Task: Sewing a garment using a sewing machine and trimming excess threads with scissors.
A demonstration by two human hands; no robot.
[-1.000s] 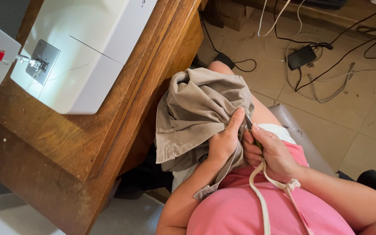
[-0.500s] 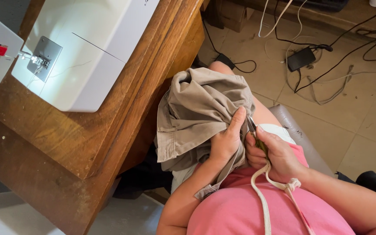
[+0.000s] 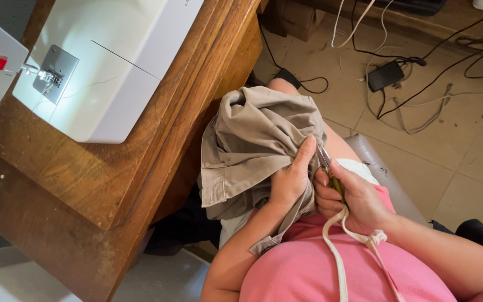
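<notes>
Your left hand (image 3: 289,182) is clamped on the khaki garment (image 3: 252,145): fingers curled tight into the fabric, thumb stretched up along the right edge of the bundle. Full grip, nothing loose between the fingers.

Your right hand (image 3: 353,198) is fisted around small thread snips (image 3: 326,165). The metal tips stick out above the knuckles and sit right against the fabric edge, just beside your left thumb. A bit of yellow-green handle shows inside the fist. Fingers closed all the way round the tool; whether the blades are parted, can't tell, too small.

Both hands are touching or nearly so, working the same spot on the garment's right side.

The garment is bunched in your lap, over your knee, with one hemmed strip hanging down under your left wrist. It sits below the edge of the wooden table (image 3: 85,184), not on it.

A cream tape or cord (image 3: 339,263) is knotted near your right wrist and runs down across your pink shirt (image 3: 308,274).

On the table: a white sewing machine (image 3: 107,61), its lamp lit over the needle plate (image 3: 54,72), well apart from both hands.

On the floor to your right: tangled cables (image 3: 420,61) and a black power adapter (image 3: 386,75) on the tiles. A grey padded seat edge (image 3: 381,173) shows behind your right hand.
</notes>
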